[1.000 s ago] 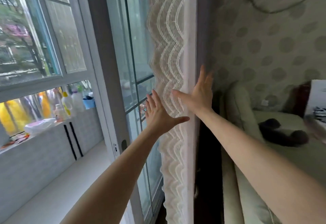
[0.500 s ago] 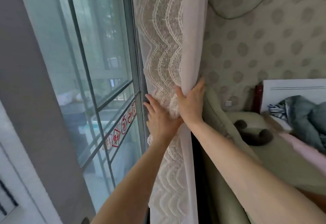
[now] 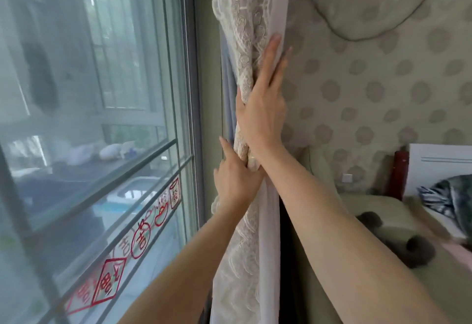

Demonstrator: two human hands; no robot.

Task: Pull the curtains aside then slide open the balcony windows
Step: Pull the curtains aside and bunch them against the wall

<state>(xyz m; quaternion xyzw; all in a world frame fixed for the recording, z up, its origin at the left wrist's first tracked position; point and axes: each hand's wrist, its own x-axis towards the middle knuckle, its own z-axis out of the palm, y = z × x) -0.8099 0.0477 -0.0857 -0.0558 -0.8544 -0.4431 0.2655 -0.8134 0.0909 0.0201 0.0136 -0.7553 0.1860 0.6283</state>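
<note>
I've got the lace curtain (image 3: pixel 245 73) bunched into a tight column at the right edge of the balcony window (image 3: pixel 102 119), pressed up against the corner where the frame meets the spotted wall (image 3: pixel 383 93). It's cream, embroidered with wavy scalloped bands and little rosettes, with a plain sheer white panel (image 3: pixel 275 4) folded along its right side and a strip of grey-blue lining showing at its left edge.

My right hand (image 3: pixel 263 114) lies flat over the bundle, fingers stretched upward and pinning the fabric toward the wall. My left hand (image 3: pixel 235 180) sits just below it, crossing under the right wrist, fingers curled into the lace and clamped on a wad of it. The two hands are touching, stacked one above the other.

Risks, as I judge them: nothing visible ties this bundle back, so when I let go it may spring or slump across the glass again and get in the way of the sliding pane. Lace this open could also snag on a fingernail or tear if I yank it. And the loose hem below my hands may catch in the track, though I can't see the track from here.

The window is shut, red stickers (image 3: pixel 143 239) running along the lower glass. A pale sofa (image 3: pixel 378 208) sits to the right, beyond the curtain.
</note>
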